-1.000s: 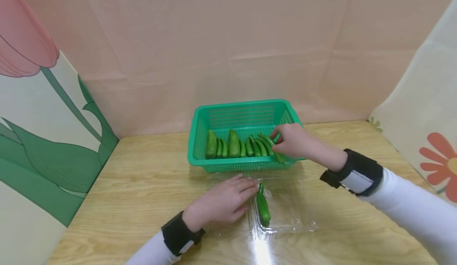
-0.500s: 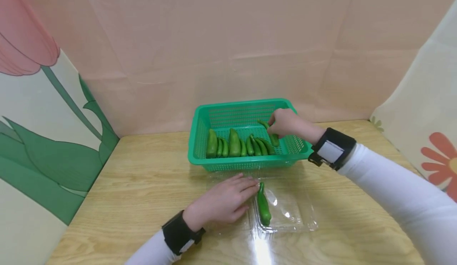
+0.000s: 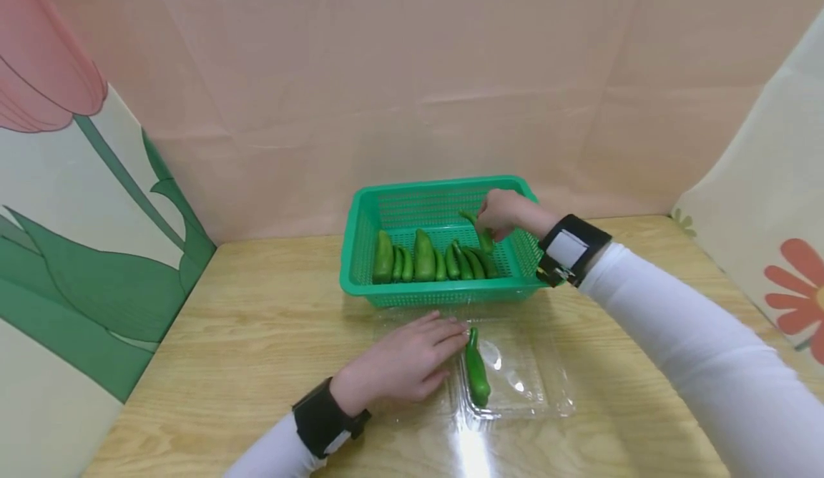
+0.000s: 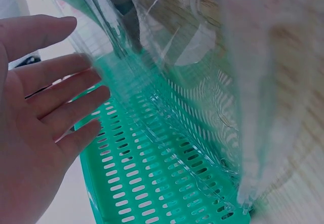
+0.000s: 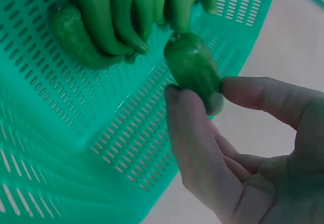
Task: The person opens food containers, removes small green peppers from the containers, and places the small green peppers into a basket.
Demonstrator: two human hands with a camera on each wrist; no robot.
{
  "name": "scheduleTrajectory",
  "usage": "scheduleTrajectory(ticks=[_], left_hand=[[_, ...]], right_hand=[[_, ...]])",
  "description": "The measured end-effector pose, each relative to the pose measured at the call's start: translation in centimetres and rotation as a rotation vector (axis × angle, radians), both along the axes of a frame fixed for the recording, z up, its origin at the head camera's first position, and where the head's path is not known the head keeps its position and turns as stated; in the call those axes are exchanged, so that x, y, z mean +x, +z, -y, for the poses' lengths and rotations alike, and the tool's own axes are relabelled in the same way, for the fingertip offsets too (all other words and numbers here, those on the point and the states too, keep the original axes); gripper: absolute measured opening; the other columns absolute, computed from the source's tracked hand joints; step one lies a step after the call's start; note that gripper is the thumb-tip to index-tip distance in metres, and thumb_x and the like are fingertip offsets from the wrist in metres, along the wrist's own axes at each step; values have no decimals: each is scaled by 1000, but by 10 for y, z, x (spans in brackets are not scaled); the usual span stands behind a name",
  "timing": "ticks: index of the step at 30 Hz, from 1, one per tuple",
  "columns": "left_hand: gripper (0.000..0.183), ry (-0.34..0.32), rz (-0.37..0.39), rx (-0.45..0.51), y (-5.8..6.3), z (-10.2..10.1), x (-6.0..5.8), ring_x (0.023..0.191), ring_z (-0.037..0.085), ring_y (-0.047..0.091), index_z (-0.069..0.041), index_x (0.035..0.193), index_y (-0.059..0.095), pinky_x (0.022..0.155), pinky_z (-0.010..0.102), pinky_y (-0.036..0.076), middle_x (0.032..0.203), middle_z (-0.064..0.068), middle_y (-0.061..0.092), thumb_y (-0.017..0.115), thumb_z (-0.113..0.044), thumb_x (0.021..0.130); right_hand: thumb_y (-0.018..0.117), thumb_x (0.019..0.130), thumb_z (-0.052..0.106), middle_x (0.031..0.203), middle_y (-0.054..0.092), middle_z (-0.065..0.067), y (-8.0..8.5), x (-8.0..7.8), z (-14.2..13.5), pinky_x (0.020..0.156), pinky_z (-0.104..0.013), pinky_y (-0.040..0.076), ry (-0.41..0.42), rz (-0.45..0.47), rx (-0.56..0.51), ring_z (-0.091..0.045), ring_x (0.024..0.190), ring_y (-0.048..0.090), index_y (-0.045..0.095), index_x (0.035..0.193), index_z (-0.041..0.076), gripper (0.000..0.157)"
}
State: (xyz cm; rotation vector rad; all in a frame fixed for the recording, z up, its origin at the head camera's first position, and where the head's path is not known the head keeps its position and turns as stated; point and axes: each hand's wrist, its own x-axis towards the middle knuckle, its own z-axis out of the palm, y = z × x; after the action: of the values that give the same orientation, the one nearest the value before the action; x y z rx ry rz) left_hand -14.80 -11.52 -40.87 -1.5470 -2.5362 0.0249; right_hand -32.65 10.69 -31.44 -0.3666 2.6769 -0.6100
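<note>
My right hand point(image 3: 505, 212) pinches a green pepper point(image 3: 486, 240) between thumb and fingertips, over the back right part of the green basket point(image 3: 444, 296). In the right wrist view the held pepper point(image 5: 190, 62) hangs inside the basket, beside a row of other peppers point(image 5: 101, 19). Below the basket in the head view, my left hand point(image 3: 405, 363) rests with extended fingers on the clear plastic box point(image 3: 521, 399), at its left part. One green pepper point(image 3: 476, 371) lies lengthwise in the box, right beside those fingertips.
Several green peppers point(image 3: 423, 256) of different thickness line the front of the basket. All this stands on a wood-grain table point(image 3: 257, 306). A pink backdrop point(image 3: 290, 142) rises right behind the table, with printed flower panels at both sides.
My right hand has carried the pinched pepper from the basket's front right rim backward and slightly left, over the basket's inside. The left hand and the pepper in the box have stayed put.
</note>
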Motion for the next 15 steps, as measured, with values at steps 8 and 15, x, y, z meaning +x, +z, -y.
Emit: scheduleTrajectory(ticks=[8,15], left_hand=[[57,11,9,-4,2,-1,2,134,21,43,-5,138,47,118,40,26,144,10,47,61,-32,89],[57,18,26,-10,3,-1,3,135,20,42,-7,138,46,118,40,26,144,9,46,61,-31,89]], right_hand=[[58,81,6,55,57,-3,1,-11,7,54,-26,57,-25,38,25,-17,55,63,59,66,4,15],[59,83,8,58,57,-2,-2,-18,9,57,-24,55,-21,143,37,-12,55,57,54,62,9,21]])
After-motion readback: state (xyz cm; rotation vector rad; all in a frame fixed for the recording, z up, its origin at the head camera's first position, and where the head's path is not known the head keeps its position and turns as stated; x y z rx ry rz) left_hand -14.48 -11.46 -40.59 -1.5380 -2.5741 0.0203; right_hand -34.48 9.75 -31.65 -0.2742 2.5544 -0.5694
